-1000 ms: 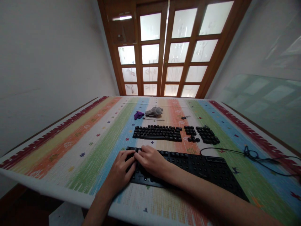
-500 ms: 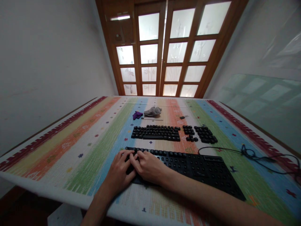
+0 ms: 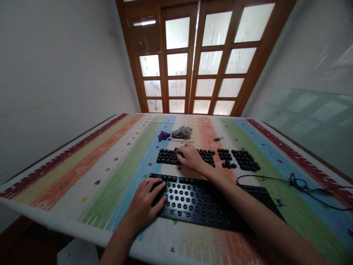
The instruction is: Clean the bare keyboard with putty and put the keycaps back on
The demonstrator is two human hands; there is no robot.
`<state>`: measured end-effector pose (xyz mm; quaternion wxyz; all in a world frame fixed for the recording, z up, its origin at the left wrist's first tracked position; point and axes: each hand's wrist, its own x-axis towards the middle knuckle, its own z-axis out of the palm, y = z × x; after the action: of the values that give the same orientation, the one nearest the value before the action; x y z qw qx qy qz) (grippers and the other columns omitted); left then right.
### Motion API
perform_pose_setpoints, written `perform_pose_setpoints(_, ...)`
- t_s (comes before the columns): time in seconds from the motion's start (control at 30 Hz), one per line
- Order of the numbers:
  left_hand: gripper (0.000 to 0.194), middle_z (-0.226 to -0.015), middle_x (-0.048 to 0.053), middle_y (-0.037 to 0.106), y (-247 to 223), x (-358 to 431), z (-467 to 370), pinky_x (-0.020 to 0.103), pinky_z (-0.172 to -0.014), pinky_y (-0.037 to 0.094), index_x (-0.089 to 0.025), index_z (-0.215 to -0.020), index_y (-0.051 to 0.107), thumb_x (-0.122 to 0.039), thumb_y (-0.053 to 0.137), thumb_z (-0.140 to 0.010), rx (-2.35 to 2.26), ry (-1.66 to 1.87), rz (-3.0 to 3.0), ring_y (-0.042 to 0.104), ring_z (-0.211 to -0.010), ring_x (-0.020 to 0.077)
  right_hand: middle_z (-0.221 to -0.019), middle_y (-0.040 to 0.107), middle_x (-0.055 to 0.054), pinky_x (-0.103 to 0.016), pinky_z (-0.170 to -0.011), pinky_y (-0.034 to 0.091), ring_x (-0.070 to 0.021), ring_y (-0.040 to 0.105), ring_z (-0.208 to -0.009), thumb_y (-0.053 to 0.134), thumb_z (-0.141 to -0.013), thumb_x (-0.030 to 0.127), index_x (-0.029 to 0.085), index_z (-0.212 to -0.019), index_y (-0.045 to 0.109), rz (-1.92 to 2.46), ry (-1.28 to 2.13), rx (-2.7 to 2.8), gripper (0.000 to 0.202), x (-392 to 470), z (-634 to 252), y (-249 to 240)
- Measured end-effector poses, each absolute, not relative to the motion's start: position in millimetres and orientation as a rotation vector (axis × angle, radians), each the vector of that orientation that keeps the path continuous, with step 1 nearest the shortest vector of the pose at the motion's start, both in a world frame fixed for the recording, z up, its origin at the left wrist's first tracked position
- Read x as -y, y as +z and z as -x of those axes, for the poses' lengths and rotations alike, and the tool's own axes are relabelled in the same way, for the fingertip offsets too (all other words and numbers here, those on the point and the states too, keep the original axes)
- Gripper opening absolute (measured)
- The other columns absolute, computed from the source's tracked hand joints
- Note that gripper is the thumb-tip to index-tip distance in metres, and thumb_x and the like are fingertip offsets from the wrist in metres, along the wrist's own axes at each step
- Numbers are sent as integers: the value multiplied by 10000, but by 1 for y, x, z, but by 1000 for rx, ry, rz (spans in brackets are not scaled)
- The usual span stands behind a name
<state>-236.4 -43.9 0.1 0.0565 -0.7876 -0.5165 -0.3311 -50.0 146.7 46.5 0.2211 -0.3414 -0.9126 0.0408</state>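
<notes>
A black keyboard (image 3: 190,198) lies on the table, its key stems bare over most of the surface and a row of keycaps along its top edge. My left hand (image 3: 146,198) rests on the left end of the keyboard, fingers and thumb apart, covering the keys there. Behind it, loose black keycaps (image 3: 164,156) are laid out in keyboard order. My right hand (image 3: 191,157) reaches across the keyboard to the middle of this block. Its thumb and fingers are pinched at a keycap there, mostly hidden by the fingers.
Further groups of loose keycaps (image 3: 245,160) sit to the right. Behind them are a purple cloth (image 3: 163,135), a grey cloth (image 3: 182,131), a thin stick (image 3: 180,141) and a small black tool with wire prongs (image 3: 217,139). A black cable (image 3: 299,182) coils at right on the striped tablecloth (image 3: 110,176).
My right hand has left the keyboard's upper left area and moved forward and right to the loose keycaps. My left hand stays on the keyboard's left end, fingers more spread.
</notes>
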Motion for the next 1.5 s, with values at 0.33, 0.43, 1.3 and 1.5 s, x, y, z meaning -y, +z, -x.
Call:
perform_pose_setpoints(0.33,303,-1202,117,653,3,46,236,499,-945,536,-215,-1236,644,-245,604,-937,1571,-1041,2391,593,-1110,280,-914,766,-136,-380,-842,423,-292,568,-948,555,-904,187,139,-888,781,1175,79,2541,232,-197,75,33)
perform_pose_setpoints(0.43,299,-1205,120,651,2,46,236,508,-960,526,-209,-1239,636,-239,593,-945,1590,-1024,2397,588,-1119,283,-896,765,-141,-376,-824,428,-305,568,-964,563,-894,180,142,-880,781,1217,83,2545,222,-201,80,30)
perform_pose_setpoints(1.3,255,-1190,105,660,2,45,237,497,-969,516,-210,-1196,663,-228,566,-961,1600,-1063,2380,592,-1115,271,-833,728,-25,-284,-767,474,-168,637,-811,697,-813,147,188,-833,748,854,747,2328,69,-109,46,45)
perform_pose_setpoints(1.5,261,-1208,101,647,3,46,237,469,-983,512,-206,-1204,663,-205,556,-967,1599,-1111,2370,583,-1138,262,-809,657,-45,-301,-767,483,-178,605,-818,709,-808,132,176,-885,751,673,729,2352,99,-70,37,39)
